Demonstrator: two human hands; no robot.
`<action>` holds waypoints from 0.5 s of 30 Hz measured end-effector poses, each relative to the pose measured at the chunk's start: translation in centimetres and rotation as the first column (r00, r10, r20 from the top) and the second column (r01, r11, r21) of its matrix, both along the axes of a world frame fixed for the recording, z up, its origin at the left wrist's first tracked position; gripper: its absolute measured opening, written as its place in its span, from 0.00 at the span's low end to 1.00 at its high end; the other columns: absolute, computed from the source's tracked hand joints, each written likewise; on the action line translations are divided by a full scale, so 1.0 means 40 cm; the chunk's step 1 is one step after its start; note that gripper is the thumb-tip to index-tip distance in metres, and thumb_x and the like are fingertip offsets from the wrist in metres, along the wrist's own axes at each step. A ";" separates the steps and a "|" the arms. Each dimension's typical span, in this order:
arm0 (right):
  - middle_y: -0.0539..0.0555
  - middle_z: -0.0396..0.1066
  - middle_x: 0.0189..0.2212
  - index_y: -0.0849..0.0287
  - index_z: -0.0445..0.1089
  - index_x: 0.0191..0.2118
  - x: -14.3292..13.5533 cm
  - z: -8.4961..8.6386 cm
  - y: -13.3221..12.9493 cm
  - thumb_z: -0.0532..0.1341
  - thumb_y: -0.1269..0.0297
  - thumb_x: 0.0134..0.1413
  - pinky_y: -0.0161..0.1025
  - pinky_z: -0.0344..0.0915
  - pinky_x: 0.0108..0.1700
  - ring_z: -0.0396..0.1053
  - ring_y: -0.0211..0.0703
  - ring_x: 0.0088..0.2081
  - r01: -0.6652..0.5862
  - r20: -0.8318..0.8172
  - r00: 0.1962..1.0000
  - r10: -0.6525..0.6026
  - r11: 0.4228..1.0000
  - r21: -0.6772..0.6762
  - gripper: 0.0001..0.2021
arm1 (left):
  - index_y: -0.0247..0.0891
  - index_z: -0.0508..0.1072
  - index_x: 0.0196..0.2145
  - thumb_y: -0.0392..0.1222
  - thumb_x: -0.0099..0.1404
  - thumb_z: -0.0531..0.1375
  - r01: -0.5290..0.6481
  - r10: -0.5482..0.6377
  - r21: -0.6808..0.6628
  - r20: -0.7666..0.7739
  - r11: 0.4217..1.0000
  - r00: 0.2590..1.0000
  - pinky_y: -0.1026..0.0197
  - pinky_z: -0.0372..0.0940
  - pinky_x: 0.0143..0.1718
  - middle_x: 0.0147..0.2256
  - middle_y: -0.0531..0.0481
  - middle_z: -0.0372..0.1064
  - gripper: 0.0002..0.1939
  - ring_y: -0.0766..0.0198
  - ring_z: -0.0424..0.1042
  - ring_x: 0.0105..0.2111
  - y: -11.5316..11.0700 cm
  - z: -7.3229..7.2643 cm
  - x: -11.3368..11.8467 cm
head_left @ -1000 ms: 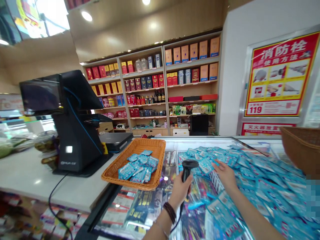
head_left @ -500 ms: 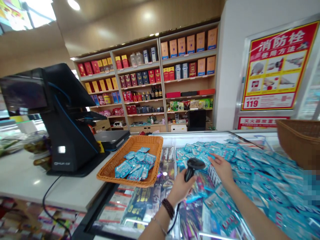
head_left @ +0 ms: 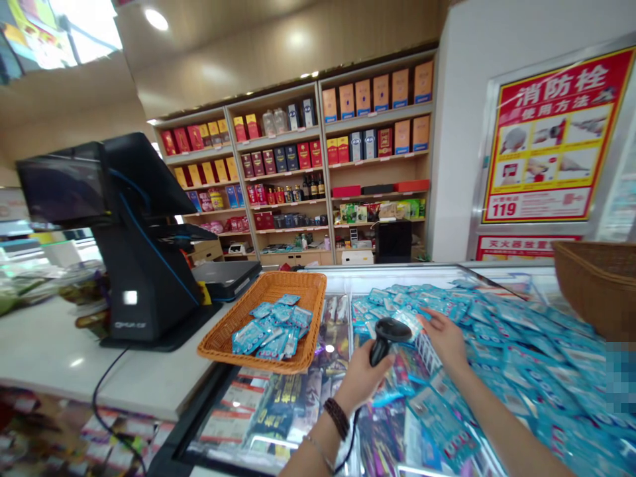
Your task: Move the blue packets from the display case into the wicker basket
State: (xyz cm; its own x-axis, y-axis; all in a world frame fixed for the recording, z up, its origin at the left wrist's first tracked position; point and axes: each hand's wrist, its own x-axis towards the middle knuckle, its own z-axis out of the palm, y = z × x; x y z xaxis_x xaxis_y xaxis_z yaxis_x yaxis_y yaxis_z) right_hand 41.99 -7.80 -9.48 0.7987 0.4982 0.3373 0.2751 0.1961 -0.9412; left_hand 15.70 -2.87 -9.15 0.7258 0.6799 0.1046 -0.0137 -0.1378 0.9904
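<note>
The left hand (head_left: 362, 376) has its fingers wrapped around the black scanner (head_left: 390, 331). The right hand (head_left: 446, 339) reaches to the pile of blue packets (head_left: 521, 331); whether its fingers pinch one, I cannot tell. More packets (head_left: 273, 326) lie in the orange basket (head_left: 212, 344), beyond the left hand.

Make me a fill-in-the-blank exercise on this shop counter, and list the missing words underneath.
The person's ____ hand grips the scanner.
The big heap of blue packets lies to the ____ of the orange woven basket.
The red poster on the wall shows the number ____.
The body of the cash register is ____ in colour.

Missing words: left; right; 119; black
</note>
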 end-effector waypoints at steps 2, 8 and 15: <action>0.44 0.64 0.15 0.51 0.86 0.41 0.001 -0.005 0.001 0.77 0.35 0.42 0.52 0.81 0.33 0.76 0.56 0.24 0.006 -0.016 1.000 -0.006 1.000 0.011 0.27 | 0.48 0.70 0.43 0.77 0.68 0.79 0.012 -0.012 0.002 0.001 1.000 1.000 0.60 0.59 0.26 0.23 0.65 0.63 0.35 0.66 0.63 0.19 -0.001 0.001 -0.003; 0.47 0.71 0.18 0.54 0.88 0.45 0.013 -0.017 0.001 0.75 0.32 0.45 0.52 0.79 0.32 0.79 0.58 0.25 0.008 0.028 1.000 -0.007 1.000 -0.027 0.31 | 0.47 0.71 0.43 0.78 0.68 0.80 0.016 -0.016 -0.009 0.014 1.000 1.000 0.60 0.59 0.27 0.23 0.63 0.64 0.36 0.64 0.64 0.20 -0.007 0.014 -0.011; 0.46 0.69 0.16 0.51 0.87 0.44 0.020 -0.021 0.004 0.74 0.30 0.46 0.51 0.80 0.33 0.83 0.62 0.27 0.011 0.054 0.999 -0.008 0.999 -0.050 0.30 | 0.47 0.72 0.44 0.78 0.67 0.79 0.051 -0.051 -0.001 0.000 0.999 0.999 0.59 0.60 0.28 0.23 0.62 0.65 0.35 0.63 0.66 0.21 -0.007 0.015 -0.013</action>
State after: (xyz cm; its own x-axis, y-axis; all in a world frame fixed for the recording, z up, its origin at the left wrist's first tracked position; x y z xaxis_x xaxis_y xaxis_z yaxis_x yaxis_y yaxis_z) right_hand 42.80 -7.63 -10.33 0.7849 0.5083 0.3544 0.3271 0.1458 -0.9337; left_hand 15.17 -3.15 -8.54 0.7597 0.6420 0.1038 -0.0206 -0.1359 0.9905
